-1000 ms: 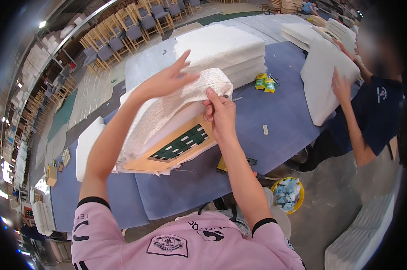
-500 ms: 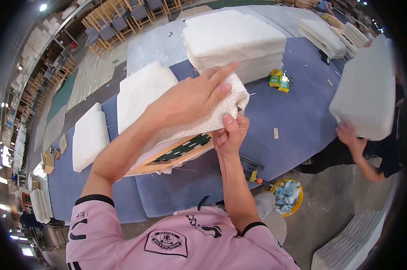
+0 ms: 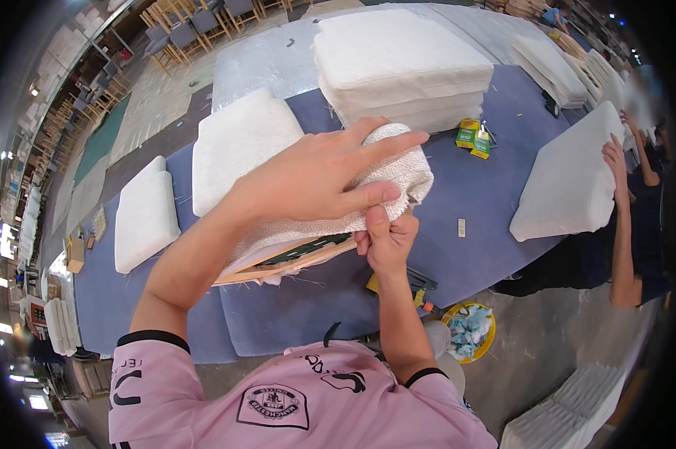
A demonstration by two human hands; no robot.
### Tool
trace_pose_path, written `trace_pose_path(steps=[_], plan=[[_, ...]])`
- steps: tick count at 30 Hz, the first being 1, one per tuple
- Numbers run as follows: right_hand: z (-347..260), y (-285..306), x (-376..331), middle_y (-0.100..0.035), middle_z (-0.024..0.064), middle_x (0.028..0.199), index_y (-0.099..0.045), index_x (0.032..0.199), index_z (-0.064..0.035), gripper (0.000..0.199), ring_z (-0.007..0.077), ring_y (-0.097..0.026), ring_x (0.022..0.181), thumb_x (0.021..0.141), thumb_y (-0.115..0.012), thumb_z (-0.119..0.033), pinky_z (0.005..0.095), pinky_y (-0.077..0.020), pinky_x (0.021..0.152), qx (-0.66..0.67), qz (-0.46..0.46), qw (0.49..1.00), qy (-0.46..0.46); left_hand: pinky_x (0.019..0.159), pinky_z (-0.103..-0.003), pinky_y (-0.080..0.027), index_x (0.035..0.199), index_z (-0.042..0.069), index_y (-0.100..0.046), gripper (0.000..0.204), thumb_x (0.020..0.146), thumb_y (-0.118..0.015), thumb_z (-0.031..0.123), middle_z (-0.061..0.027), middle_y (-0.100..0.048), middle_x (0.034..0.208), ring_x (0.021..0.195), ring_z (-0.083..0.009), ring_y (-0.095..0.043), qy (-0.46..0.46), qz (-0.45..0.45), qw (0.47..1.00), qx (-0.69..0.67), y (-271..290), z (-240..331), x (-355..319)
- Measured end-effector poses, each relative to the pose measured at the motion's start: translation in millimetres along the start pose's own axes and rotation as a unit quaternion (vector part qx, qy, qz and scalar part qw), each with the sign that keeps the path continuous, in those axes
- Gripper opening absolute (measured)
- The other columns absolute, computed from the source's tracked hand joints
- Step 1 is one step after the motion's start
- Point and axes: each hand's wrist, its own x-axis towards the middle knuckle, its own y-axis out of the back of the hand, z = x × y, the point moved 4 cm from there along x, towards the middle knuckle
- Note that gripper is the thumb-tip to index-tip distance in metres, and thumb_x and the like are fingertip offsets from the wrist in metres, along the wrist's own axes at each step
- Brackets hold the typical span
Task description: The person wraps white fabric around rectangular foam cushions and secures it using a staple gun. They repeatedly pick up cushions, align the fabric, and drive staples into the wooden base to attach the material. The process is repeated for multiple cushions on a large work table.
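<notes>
A wooden-framed seat (image 3: 278,268) is tilted over the blue table in front of me, with off-white woven fabric (image 3: 415,170) drawn over its corner. My left hand (image 3: 300,176) lies across the top of the fabric, its fingers stretched out and spread. Below that corner, my right hand (image 3: 390,243) pinches the fabric edge between thumb and fingers. The fabric bunches in folds just above the right thumb. Dark webbing shows inside the frame, partly covered by the fabric. Behind my left forearm lies a white padded piece (image 3: 240,142).
A stack of white padded pieces (image 3: 401,75) stands at the back, beside small green-and-yellow boxes (image 3: 472,138). At right, a co-worker's hands hold another white pad (image 3: 566,176). A staple gun (image 3: 421,280) lies near the table edge, above a yellow bucket (image 3: 490,340) of scraps.
My left hand's fingers have moved further over the fabric corner, and the fabric there is more bunched. The co-worker's pad has come lower and leftward, onto the table's edge.
</notes>
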Motion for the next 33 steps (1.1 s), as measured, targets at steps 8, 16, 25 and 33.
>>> trace_pose_path(steps=[8, 16, 25, 33], plan=[[10, 10, -4, -0.059, 0.0033, 0.059, -0.066, 0.078, -0.0013, 0.039, 0.0082, -0.052, 0.045, 0.106, -0.067, -0.029, 0.0234, -0.0389, 0.039, -0.006, -0.028, 1.000, 0.002, 0.101, -0.052, -0.052, 0.165, 0.022, -0.034, 0.074, 0.098, -0.062, 0.037, -0.0283, -0.042, 0.158, 0.118, -0.0537, -0.061, -0.028, -0.038, 0.997, -0.062, 2, -1, -5], [73, 57, -40, -0.062, 0.0046, 0.069, -0.067, 0.085, -0.0015, 0.033, 0.0131, -0.064, 0.070, 0.104, -0.065, -0.028, 0.0304, -0.0503, 0.065, -0.226, -0.162, 0.925, -0.260, 0.106, -0.052, -0.049, 0.166, 0.021, -0.028, 0.079, 0.099, -0.063, 0.041, -0.0263, -0.044, 0.157, 0.126, -0.0513, -0.058, 0.040, -0.017, 0.999, 0.012, 12, -13, -6], [146, 214, -230, -0.053, 0.0203, 0.136, -0.051, 0.145, -0.0128, 0.077, 0.0444, -0.063, 0.116, 0.075, -0.082, -0.017, 0.0517, -0.0552, 0.097, -0.675, -0.151, 0.676, -0.254, 0.097, -0.051, -0.055, 0.169, 0.018, -0.017, 0.088, 0.101, -0.061, 0.053, -0.0272, -0.049, 0.150, 0.117, -0.0478, -0.064, 0.052, 0.032, 0.989, 0.137, 4, -24, 2], [101, 203, -175, -0.051, 0.0201, 0.132, -0.050, 0.148, -0.0092, 0.085, 0.0430, -0.065, 0.109, 0.071, -0.084, -0.010, 0.0494, -0.0551, 0.097, -0.549, -0.052, 0.812, -0.192, 0.088, -0.055, -0.057, 0.169, 0.015, -0.013, 0.092, 0.101, -0.058, 0.057, -0.0303, -0.061, 0.130, 0.105, -0.0501, -0.068, 0.073, 0.143, 0.966, 0.203, -21, -2, 11]])
